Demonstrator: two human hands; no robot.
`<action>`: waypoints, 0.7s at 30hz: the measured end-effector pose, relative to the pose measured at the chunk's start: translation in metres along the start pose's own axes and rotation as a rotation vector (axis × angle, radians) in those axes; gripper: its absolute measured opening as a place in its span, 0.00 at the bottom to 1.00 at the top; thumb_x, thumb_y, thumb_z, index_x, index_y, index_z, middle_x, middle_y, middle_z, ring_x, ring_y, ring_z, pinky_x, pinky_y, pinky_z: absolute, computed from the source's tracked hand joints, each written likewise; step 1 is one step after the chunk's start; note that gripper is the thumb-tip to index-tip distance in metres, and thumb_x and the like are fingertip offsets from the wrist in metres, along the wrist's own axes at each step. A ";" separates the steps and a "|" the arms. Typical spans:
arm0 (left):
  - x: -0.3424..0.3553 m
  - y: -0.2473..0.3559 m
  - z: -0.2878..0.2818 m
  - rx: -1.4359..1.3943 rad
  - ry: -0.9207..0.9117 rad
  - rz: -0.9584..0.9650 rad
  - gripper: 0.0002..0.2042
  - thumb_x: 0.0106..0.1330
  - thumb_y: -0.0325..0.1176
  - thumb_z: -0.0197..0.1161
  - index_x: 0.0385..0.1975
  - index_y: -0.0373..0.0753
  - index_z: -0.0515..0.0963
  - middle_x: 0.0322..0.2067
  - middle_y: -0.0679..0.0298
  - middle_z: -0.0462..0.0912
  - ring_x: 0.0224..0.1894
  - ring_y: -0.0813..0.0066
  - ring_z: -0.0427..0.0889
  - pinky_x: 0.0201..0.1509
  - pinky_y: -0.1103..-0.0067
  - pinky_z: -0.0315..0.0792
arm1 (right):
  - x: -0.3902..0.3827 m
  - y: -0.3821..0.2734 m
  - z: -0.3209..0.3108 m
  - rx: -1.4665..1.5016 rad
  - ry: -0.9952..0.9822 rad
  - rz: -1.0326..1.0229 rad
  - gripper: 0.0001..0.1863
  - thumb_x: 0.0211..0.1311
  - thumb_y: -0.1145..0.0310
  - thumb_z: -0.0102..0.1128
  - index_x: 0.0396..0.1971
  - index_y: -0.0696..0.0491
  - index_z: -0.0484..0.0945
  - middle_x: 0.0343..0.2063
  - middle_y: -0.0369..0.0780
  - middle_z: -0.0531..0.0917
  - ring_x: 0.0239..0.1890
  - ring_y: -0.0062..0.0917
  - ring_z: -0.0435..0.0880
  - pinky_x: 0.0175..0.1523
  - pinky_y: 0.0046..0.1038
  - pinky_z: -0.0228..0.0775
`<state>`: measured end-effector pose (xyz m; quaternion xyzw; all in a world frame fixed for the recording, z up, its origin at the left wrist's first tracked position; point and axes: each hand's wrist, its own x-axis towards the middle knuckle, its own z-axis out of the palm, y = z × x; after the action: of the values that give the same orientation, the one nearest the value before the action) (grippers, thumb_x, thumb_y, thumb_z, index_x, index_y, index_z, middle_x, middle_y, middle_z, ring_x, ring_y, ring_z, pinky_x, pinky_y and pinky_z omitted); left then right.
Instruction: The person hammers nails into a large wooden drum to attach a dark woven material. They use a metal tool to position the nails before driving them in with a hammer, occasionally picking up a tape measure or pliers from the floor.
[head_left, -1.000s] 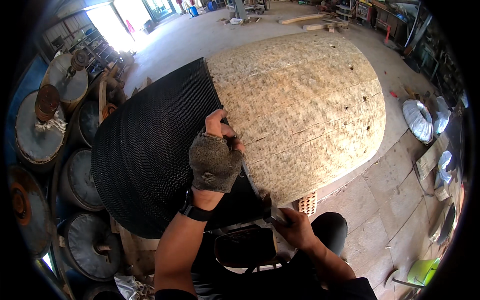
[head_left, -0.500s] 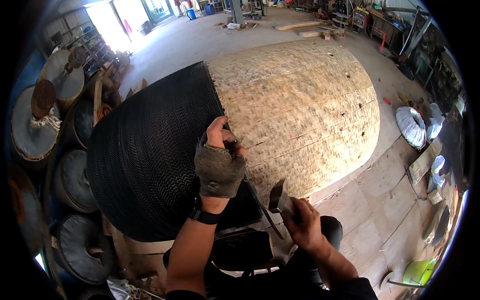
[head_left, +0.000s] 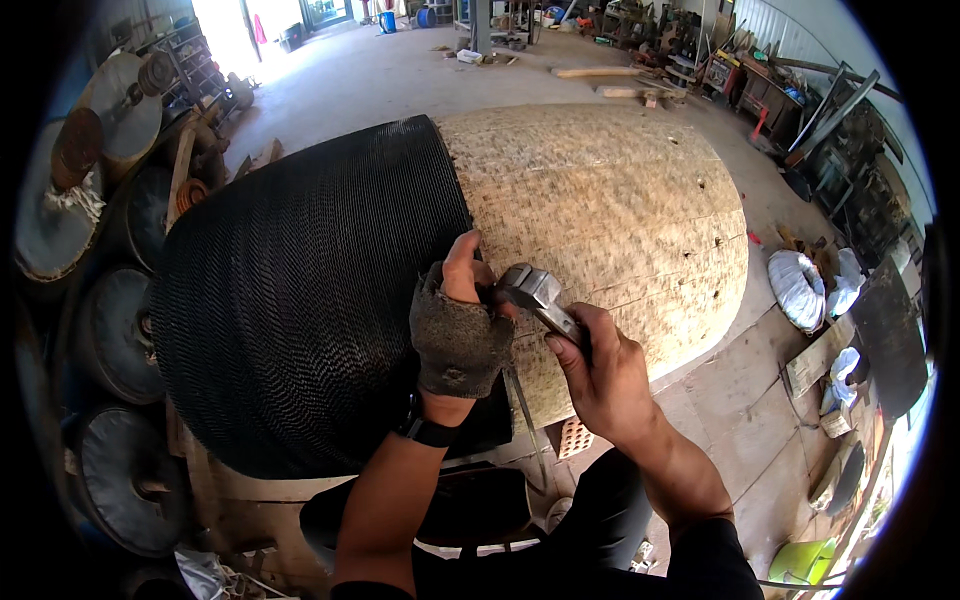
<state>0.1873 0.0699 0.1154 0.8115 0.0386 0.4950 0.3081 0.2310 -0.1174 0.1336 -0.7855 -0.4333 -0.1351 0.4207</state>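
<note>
A large wooden drum (head_left: 610,210) lies across in front of me, its left half wrapped in black, finely ridged material (head_left: 310,290). My left hand (head_left: 455,335), in a worn fingerless glove, rests at the edge of that wrapping. Its fingers are closed, and whatever they pinch is hidden. In my right hand (head_left: 608,375) is a hammer (head_left: 535,288), gripped by its short visible handle, its metal head close beside the left fingertips. From below my left hand a thin dark strip (head_left: 525,425) hangs down past the drum's near side.
Several round-ended rollers (head_left: 125,480) stand stacked along the left. On the right floor are a white wrapped coil (head_left: 797,288), plastic bags, boards and a lime-green bucket (head_left: 803,560). A perforated brick (head_left: 574,438) sits under the drum's near side. Timber (head_left: 600,72) lies farther back.
My right hand has brought the hammer up and leftward, from below the drum's near edge to beside my left fingers. The left hand keeps its closed hold at the wrapping's edge.
</note>
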 end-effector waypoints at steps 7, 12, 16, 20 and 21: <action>0.001 0.000 0.001 -0.005 0.022 0.025 0.33 0.60 0.33 0.68 0.66 0.33 0.66 0.31 0.60 0.80 0.34 0.60 0.81 0.43 0.65 0.76 | 0.004 0.000 0.009 -0.135 -0.004 -0.022 0.15 0.69 0.67 0.65 0.48 0.56 0.72 0.27 0.49 0.82 0.24 0.47 0.85 0.25 0.43 0.75; 0.000 0.000 -0.002 0.034 0.016 0.017 0.37 0.60 0.33 0.69 0.70 0.33 0.63 0.31 0.60 0.81 0.34 0.58 0.81 0.43 0.64 0.76 | 0.004 -0.003 0.011 -0.246 -0.077 0.015 0.13 0.69 0.66 0.64 0.44 0.56 0.73 0.26 0.49 0.82 0.23 0.48 0.84 0.25 0.44 0.75; 0.001 0.002 0.000 0.004 0.008 -0.002 0.38 0.59 0.32 0.69 0.71 0.33 0.62 0.31 0.59 0.81 0.35 0.58 0.81 0.43 0.64 0.75 | 0.004 -0.004 0.009 -0.113 0.025 -0.026 0.12 0.69 0.65 0.64 0.41 0.55 0.71 0.25 0.48 0.82 0.21 0.48 0.83 0.24 0.45 0.74; 0.002 -0.004 0.002 0.012 0.017 0.022 0.41 0.55 0.28 0.69 0.72 0.33 0.61 0.32 0.59 0.80 0.35 0.58 0.81 0.44 0.63 0.75 | 0.007 -0.004 0.013 -0.207 -0.047 0.034 0.12 0.70 0.64 0.63 0.40 0.55 0.71 0.24 0.48 0.82 0.21 0.48 0.83 0.23 0.45 0.74; 0.001 -0.003 0.001 0.023 0.006 0.025 0.41 0.55 0.27 0.69 0.72 0.32 0.60 0.32 0.60 0.80 0.35 0.59 0.81 0.44 0.63 0.75 | 0.006 -0.004 0.011 -0.179 -0.041 0.028 0.12 0.70 0.64 0.63 0.40 0.55 0.70 0.24 0.48 0.82 0.20 0.48 0.83 0.23 0.45 0.74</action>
<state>0.1892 0.0723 0.1148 0.8138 0.0349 0.5010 0.2925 0.2297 -0.1044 0.1319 -0.8285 -0.4170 -0.1513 0.3418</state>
